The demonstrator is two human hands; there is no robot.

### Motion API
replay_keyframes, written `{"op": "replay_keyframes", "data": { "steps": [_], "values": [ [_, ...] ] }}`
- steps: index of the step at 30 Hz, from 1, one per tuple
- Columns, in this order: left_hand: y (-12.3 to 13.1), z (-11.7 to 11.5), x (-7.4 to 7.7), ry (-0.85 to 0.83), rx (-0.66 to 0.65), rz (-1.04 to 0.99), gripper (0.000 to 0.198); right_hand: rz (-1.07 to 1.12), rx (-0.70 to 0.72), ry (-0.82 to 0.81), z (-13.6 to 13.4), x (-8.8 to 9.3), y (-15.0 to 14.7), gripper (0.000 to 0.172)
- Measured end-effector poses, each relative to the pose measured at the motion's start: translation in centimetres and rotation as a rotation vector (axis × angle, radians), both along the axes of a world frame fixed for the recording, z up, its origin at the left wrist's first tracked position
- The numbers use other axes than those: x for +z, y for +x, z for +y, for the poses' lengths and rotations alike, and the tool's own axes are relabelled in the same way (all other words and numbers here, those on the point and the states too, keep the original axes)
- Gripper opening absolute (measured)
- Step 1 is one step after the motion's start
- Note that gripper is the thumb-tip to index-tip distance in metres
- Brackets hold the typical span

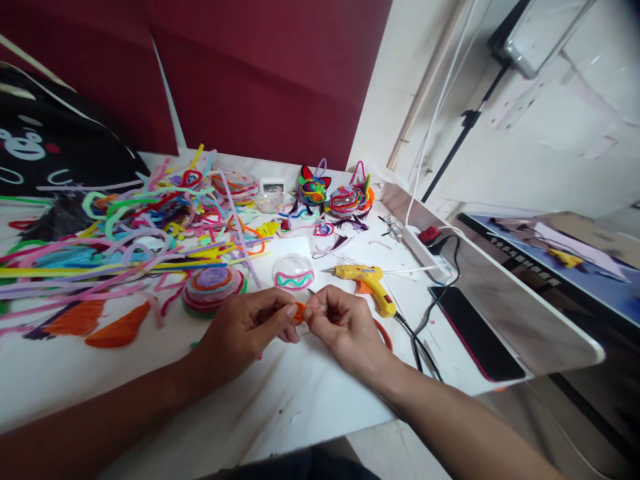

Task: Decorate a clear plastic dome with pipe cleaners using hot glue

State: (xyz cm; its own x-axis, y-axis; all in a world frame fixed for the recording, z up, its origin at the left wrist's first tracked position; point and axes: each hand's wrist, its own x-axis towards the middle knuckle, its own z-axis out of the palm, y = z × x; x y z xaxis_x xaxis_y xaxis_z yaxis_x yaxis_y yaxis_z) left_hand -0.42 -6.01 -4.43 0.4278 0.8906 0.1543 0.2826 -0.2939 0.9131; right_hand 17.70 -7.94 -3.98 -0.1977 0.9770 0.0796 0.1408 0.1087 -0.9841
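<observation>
A small orange fuzzy piece [299,313] is pinched between my two hands above the white table's front part. My left hand [250,327] grips its left side with thumb and fingers. On its right side, my right hand [343,327] holds it with the fingertips. An orange strand [384,333] curves out beside my right wrist. Just beyond the hands lies a clear round dome [293,272] with pink and teal wavy trim. The yellow glue gun [367,280] rests to the right of it, nozzle pointing left.
Heaped colourful pipe cleaners [135,227] cover the left side, near a coiled round piece [213,287]. Decorated balls [314,190] stand at the back. On the right are a power strip [427,253], black cables [417,343] and a dark phone [477,333].
</observation>
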Motion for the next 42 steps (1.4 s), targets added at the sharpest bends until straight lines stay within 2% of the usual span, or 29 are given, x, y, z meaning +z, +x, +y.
{"op": "replay_keyframes", "data": {
  "steps": [6,13,25,37,42],
  "values": [
    [-0.19,0.15,-0.2,-0.096,-0.01,-0.05,0.027,0.052,-0.009,-0.036,0.47,-0.17,-0.06,0.012],
    [-0.11,0.33,-0.16,-0.127,-0.009,-0.087,0.03,0.072,-0.023,-0.032,0.79,-0.19,-0.02,0.013],
    [0.21,0.11,-0.36,-0.085,-0.016,-0.07,0.024,0.044,0.011,0.011,0.83,-0.97,0.13,0.011],
    [0.28,-0.16,-0.33,-0.001,-0.032,-0.066,0.019,-0.012,0.024,0.033,0.31,-0.63,0.11,0.008],
    [0.35,-0.2,-0.3,-0.023,-0.038,-0.071,0.019,0.016,0.026,0.02,0.39,-0.74,0.1,0.009]
  ]
}}
